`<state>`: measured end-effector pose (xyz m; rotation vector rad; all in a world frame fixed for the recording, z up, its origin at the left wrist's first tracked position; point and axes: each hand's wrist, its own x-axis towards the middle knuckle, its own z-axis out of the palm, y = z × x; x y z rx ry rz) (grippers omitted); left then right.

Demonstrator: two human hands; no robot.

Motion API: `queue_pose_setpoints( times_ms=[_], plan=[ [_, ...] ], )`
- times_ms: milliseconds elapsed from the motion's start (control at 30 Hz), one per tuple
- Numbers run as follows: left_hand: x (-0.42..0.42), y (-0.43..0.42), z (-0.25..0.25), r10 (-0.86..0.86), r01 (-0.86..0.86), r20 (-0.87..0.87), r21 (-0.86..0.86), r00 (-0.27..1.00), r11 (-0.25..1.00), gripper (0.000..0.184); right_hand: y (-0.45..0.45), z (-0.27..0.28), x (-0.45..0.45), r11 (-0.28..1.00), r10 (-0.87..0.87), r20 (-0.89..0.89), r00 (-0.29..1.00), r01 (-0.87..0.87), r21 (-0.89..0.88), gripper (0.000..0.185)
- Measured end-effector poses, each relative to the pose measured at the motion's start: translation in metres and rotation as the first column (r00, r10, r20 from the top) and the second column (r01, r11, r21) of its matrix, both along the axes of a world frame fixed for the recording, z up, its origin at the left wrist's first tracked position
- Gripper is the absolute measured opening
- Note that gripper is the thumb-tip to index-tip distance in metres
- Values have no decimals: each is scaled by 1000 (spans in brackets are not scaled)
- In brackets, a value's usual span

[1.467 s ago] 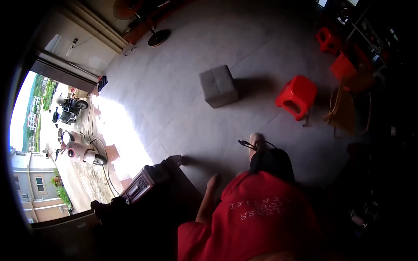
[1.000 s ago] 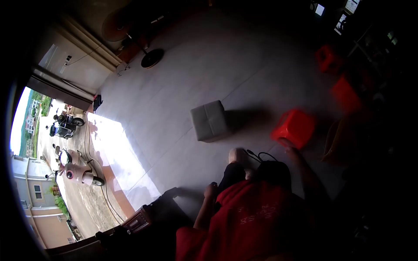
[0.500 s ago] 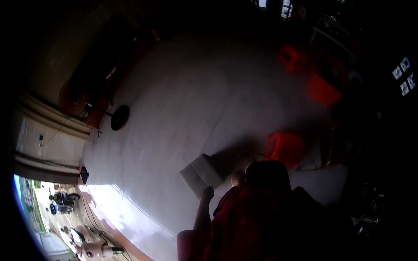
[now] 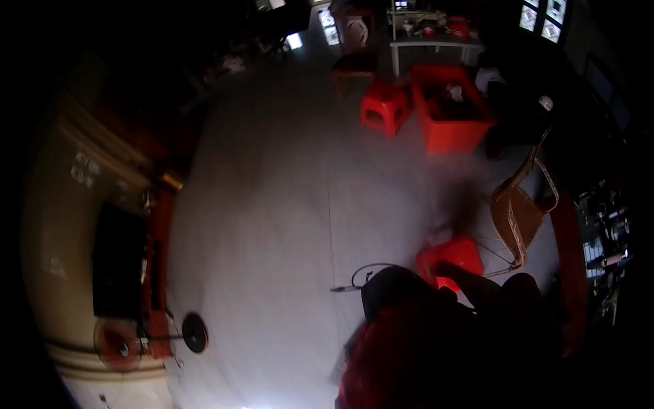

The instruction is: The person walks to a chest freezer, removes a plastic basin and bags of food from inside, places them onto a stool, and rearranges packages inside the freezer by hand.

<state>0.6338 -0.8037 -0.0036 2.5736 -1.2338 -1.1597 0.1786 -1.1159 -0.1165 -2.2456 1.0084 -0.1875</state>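
Note:
My right arm reaches from the dark lower right to a red plastic stool (image 4: 463, 253) on the floor. At its end, my right hand (image 4: 444, 270) is a dark shape over the stool's seat; its fingers are lost in shadow, so I cannot tell whether it grips the stool. My left hand is out of view. A grey sliver of what looks like a box (image 4: 346, 358) shows beside my dark red clothing. A thin dark cable (image 4: 368, 267) with a pointed end lies near a dark rounded shape in front of me.
A woven chair (image 4: 514, 211) stands right of the near stool. Farther off are another red stool (image 4: 385, 108), a large red tub (image 4: 456, 136) with things inside, and a white table (image 4: 436, 45). A standing fan (image 4: 122, 346) with a round black base is at lower left.
The view has swung left to right, away from the bright doorway. My left hand, earlier at the grey box's edge, has left the view. My right hand now shows over the red stool.

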Motion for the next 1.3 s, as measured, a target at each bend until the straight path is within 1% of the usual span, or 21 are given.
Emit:
queue_pose_setpoints(
  times_ms=[67, 100, 167, 233, 300, 433, 500, 567, 600, 633, 700, 767, 833, 900, 933, 1067, 1167, 1200, 1233, 1267, 1300],
  plan=[
    [26, -42, 5, 0, 0, 6, 1, 1000, 1000, 27, -70, 35, 82, 969, -37, -141, 989, 2, -246, 18],
    [41, -62, 4, -1, 1, 13, 3, 1000, 1000, 26, -100, 60, 107, 943, 162, -326, 931, -244, -226, 17],
    [51, -90, 0, 10, -10, -6, -6, 1000, 1000, 26, -158, 109, 134, 999, -46, -319, 947, 49, 1, 15],
    [66, -129, 0, 18, -18, -18, -13, 1000, 1000, 25, -207, 135, 174, 990, -122, -321, 939, 136, 23, 15],
    [75, -165, -3, 18, -19, -30, -18, 999, 1000, 24, -231, 162, 197, 985, -167, -160, 973, 173, 23, 17],
    [117, -236, -21, 7, -7, -43, -5, 999, 1000, 23, -263, 154, 223, 978, -111, -209, 972, 144, 149, 25],
    [148, -276, -25, -15, 15, -39, -12, 999, 1000, 22, -269, 134, 215, 997, 34, -261, 965, -16, 70, 24],
    [180, -320, -26, -41, 41, -22, -42, 999, 998, 22, -261, 81, 191, 997, -32, -380, 924, 57, 53, 23],
    [195, -344, -27, -53, 52, -18, -65, 998, 997, 22, -263, 86, 182, 993, 64, -558, 827, 2, 117, 21],
    [211, -367, -29, -66, 65, -6, -98, 998, 993, 21, -255, 53, 156, 971, 227, -635, 739, -218, 93, 19],
    [251, -414, -37, -119, 124, 34, -218, 992, 968, 21, -243, 20, 123, 952, 276, -652, 706, -106, 288, 24],
    [287, -463, -42, -215, 229, 81, -301, 973, 926, 20, -230, 15, 119, 940, 93, -742, 664, 186, 285, 29],
    [323, -522, -35, -487, 527, 209, -237, 848, 816, 22, -244, 80, 147, 770, -68, -730, 680, 501, 395, 19],
    [334, -583, -21, -387, 393, 68, -186, 920, 901, 30, -265, 116, 172, 581, -183, -748, 638, 684, 442, 14],
    [341, -607, -35, -445, 509, 253, -332, 859, 794, 15, -279, 117, 186, 563, -213, -723, 657, 687, 459, 15],
    [335, -709, -19, -435, 409, 58, -471, 899, 782, 22, -351, 47, 212, 645, -362, -511, 780, 605, 467, 18],
    [322, -756, -16, -420, 396, 35, -414, 907, 820, 25, -410, 58, 216, 885, -466, 342, 816, 421, 202, 20],
    [322, -771, -18, -422, 405, 10, -307, 906, 861, 28, -463, 14, 221, 864, -425, -57, 903, 424, 272, 22],
    [310, -789, 23, -369, 369, 14, 5, 929, 929, 30, -515, -30, 227, 874, -193, -442, 876, 358, 329, 23],
    [313, -809, 37, -355, 356, -29, 43, 934, 933, 30, -568, -27, 241, 911, -41, -614, 788, 282, 301, 30],
    [319, -822, 39, -339, 344, -76, 78, 938, 936, 31, -606, 20, 253, 927, -289, -426, 857, 362, 101, 28]
  ],
)
